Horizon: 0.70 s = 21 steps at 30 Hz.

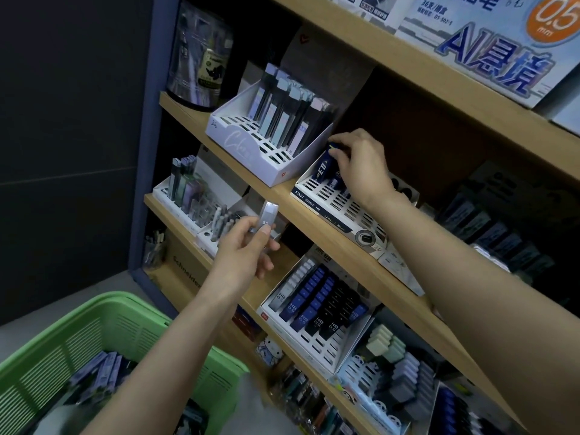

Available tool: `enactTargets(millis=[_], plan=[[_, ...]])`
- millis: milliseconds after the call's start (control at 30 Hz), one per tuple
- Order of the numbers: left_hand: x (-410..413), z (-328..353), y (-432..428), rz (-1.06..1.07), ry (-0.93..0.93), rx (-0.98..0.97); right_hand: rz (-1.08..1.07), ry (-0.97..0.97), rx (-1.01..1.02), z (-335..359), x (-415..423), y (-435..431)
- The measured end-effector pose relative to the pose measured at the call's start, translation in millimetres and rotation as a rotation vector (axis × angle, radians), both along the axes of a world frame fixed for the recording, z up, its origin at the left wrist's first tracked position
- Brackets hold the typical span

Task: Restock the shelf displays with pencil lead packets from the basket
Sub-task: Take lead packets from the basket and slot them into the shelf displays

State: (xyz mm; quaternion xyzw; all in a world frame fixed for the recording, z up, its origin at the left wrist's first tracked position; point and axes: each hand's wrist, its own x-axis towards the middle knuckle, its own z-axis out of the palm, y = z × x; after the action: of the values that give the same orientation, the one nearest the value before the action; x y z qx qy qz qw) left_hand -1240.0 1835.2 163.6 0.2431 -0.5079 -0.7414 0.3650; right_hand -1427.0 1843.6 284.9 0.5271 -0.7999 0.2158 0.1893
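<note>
My right hand [357,164] pinches the top of a dark blue lead packet [323,166] that stands in the slotted white display tray [342,208] on the middle shelf. A clear grey lead packet [268,216] is held upright in my left hand [248,249], in front of the shelf edge below that tray. The green basket [103,343] sits at the lower left with several blue-grey packets [100,375] lying in it.
A white display box [248,146] of pale blue packets stands left of the tray. Below are a display of HB 0.5 packets [317,304], a display of grey packets [185,189] and erasers [389,346]. A dark wall fills the left side.
</note>
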Motion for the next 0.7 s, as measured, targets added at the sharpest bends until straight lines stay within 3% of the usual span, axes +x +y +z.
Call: enactTargets(millis=[167, 400, 500, 700], plan=[[-0.4, -1.4, -0.1, -0.010, -0.017, -0.001, -0.054, -0.008, -0.029, -7.5, 3.0, 0.3], [1.1, 2.3, 0.3, -0.025, -0.015, -0.002, -0.087, 0.154, 0.018, -10.6, 16.9, 9.1], [1.6, 3.7, -1.0, -0.052, -0.018, 0.016, 0.043, 0.004, -0.050, -12.9, 42.4, 21.2], [6.7, 1.9, 3.2, -0.100, -0.069, -0.137, 0.213, -0.168, 0.301, -36.4, 77.2, 71.5]])
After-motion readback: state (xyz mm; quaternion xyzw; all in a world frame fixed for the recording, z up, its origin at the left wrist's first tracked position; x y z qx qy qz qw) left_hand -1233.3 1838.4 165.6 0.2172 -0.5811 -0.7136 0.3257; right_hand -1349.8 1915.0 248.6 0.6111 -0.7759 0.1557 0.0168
